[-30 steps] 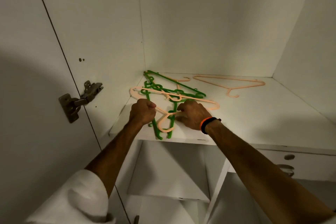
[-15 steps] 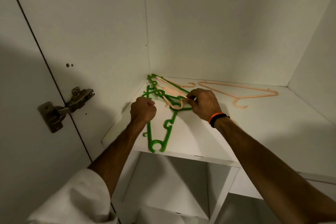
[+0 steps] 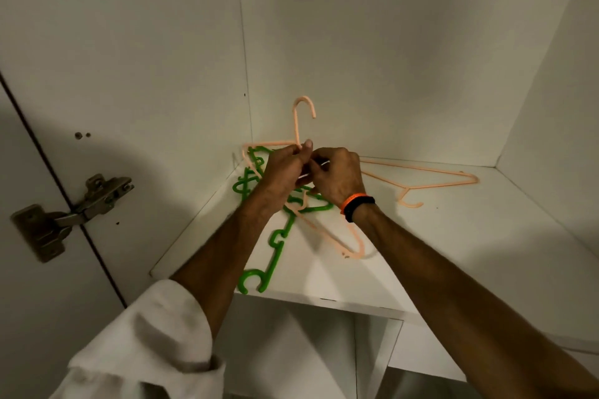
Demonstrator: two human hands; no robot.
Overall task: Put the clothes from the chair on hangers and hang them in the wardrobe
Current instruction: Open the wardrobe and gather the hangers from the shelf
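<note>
On the white wardrobe shelf (image 3: 453, 253) lies a tangle of green hangers (image 3: 278, 236) and peach hangers. My left hand (image 3: 285, 168) grips the neck of one peach hanger (image 3: 296, 126), which stands upright with its hook (image 3: 304, 104) pointing up. My right hand (image 3: 337, 178), with an orange and black wristband, pinches hanger parts just beside the left hand; what exactly it pinches is hidden by the fingers. A second peach hanger (image 3: 346, 236) lies under my wrists. No clothes or chair are in view.
A third peach hanger (image 3: 421, 181) lies flat at the back right of the shelf. The wardrobe door with a metal hinge (image 3: 74, 214) stands at the left. White walls close the compartment at the back and right. Lower compartments (image 3: 291, 350) open beneath the shelf.
Both hands have come together above the pile. A peach hanger that lay flat is now lifted upright, hook up. The green hangers stayed on the shelf.
</note>
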